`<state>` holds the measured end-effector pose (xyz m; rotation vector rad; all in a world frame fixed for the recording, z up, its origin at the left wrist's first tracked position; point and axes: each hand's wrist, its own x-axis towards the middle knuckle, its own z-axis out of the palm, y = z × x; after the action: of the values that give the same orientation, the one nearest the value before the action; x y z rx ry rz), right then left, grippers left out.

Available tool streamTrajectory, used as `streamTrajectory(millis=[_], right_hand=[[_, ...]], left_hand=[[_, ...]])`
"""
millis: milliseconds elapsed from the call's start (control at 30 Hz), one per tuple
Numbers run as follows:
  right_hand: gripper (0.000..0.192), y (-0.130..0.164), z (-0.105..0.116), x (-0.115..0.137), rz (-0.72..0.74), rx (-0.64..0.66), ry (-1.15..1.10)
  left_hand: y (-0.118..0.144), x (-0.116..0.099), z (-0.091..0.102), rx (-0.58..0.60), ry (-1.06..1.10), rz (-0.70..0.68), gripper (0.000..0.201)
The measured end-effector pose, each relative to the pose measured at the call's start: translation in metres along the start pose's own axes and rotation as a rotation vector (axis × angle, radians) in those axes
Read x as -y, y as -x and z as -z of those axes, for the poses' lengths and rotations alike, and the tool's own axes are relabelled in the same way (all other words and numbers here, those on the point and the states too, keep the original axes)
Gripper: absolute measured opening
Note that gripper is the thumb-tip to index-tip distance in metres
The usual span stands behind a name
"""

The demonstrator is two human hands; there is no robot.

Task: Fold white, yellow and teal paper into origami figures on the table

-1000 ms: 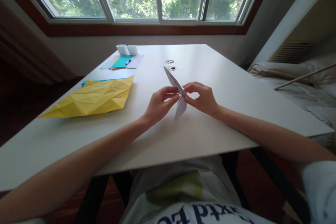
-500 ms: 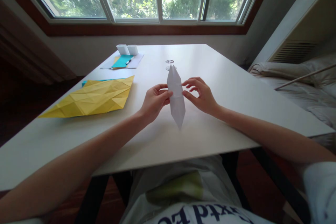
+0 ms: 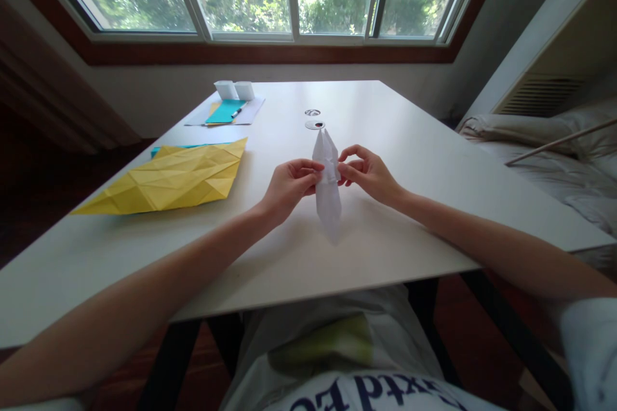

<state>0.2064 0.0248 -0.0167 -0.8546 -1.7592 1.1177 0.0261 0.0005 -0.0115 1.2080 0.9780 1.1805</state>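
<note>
Right at the centre of the frame, holding up a folded white paper (image 3: pixel 329 199), long and narrow, tapering toward the top and again toward the bottom. Pinching it by the left side with the left hand (image 3: pixel 292 183), nearly closed, with thumb and finger drawn together on the edge. Taking the right side, a touch above the middle, with the right hand (image 3: pixel 369 172): gripping lightly between thumb and fingers, with forefinger arched and some fingertips tucked partly behind the paper. Tilting the sheet over the worktop (image 3: pixel 405 141), too blurred at the lower tip to tell whether touching or clear of it.

Over to the left of the frame now, well apart from the hands: showing a big creased yellow paper (image 3: pixel 173 180), lying on top of a blue paper (image 3: pixel 155 151), visible only as a thin strip along the far edge. Up in the upper left, near the far end, finding two white boxes (image 3: pixel 234 90) side by side, just behind a small blue sheet (image 3: pixel 225 113) with a pen (image 3: pixel 238 110) lying across its right edge, all by a white sheet (image 3: pixel 252 117) underneath. Just beyond the folded paper, showing two round discs (image 3: pixel 315 124) set into the surface.
</note>
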Motion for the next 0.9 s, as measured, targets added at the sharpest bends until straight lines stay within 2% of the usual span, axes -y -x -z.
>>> streamTrajectory(millis=[133, 233, 367, 467, 667, 733, 900], right_hand=[[0.036, 0.001, 0.0, -0.001, 0.022, 0.012, 0.022], [0.027, -0.001, 0.002, -0.006, 0.029, 0.047, 0.047], [0.016, -0.003, 0.005, -0.014, 0.012, 0.098, 0.156], [0.016, -0.002, 0.006, -0.015, 0.026, 0.089, 0.333], [0.014, 0.002, 0.007, -0.01, 0.163, 0.106, 0.666], [0.014, 0.001, 0.009, -0.011, 0.222, 0.137, 0.712], [0.018, -0.001, 0.016, -0.014, 0.391, 0.252, 0.724]], left_hand=[[-0.001, 0.003, 0.001, -0.005, -0.019, -0.005, 0.023], [-0.003, 0.006, 0.004, 0.007, -0.126, -0.054, 0.022], [-0.006, 0.01, 0.01, 0.026, -0.55, -0.252, 0.016], [-0.007, 0.012, 0.013, 0.054, -0.872, -0.368, 0.014], [-0.014, 0.018, 0.024, 0.112, -1.125, -0.496, 0.012], [-0.016, 0.017, 0.028, 0.176, -1.182, -0.54, 0.015], [-0.017, 0.008, 0.035, 0.45, -1.217, -0.622, 0.025]])
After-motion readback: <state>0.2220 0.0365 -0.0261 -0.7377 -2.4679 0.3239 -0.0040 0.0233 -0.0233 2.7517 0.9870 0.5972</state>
